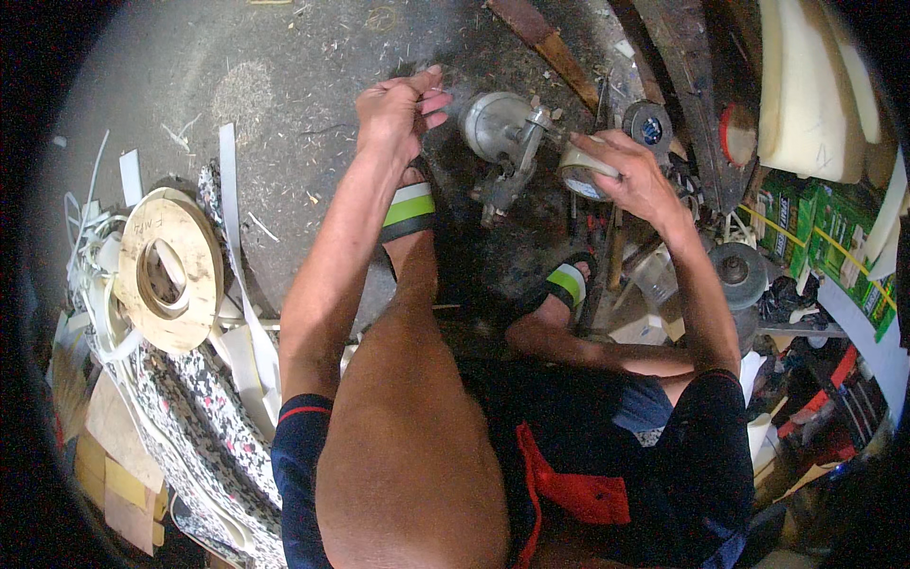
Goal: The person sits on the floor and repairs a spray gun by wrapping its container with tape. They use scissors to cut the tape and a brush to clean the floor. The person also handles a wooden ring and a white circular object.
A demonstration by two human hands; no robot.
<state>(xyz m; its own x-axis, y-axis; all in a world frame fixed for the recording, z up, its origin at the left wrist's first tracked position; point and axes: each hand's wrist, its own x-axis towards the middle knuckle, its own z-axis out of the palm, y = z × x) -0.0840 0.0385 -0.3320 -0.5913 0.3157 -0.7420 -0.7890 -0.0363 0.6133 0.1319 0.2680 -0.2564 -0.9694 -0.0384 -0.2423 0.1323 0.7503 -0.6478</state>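
Observation:
My left hand (398, 114) is closed with bent fingers above my sandaled foot; what its fingertips pinch, if anything, is too small to make out. My right hand (626, 171) grips a roll of tape (580, 175) at the right of centre. Between the two hands, a silver metal machine or tool (495, 128) lies on the dark floor (313, 57). A grey ring-like roll (647, 123) lies just behind my right hand. My bare leg rises between my arms, and my other sandaled foot (567, 283) is below the metal tool.
At left lie wooden rings (190, 270), white strips (226, 152) and speckled foam (194, 398). A plank (540, 38) lies at the back. On the right are cream foam pieces (806, 85), green boxes (825, 237), a metal disc (735, 275) and scattered clutter.

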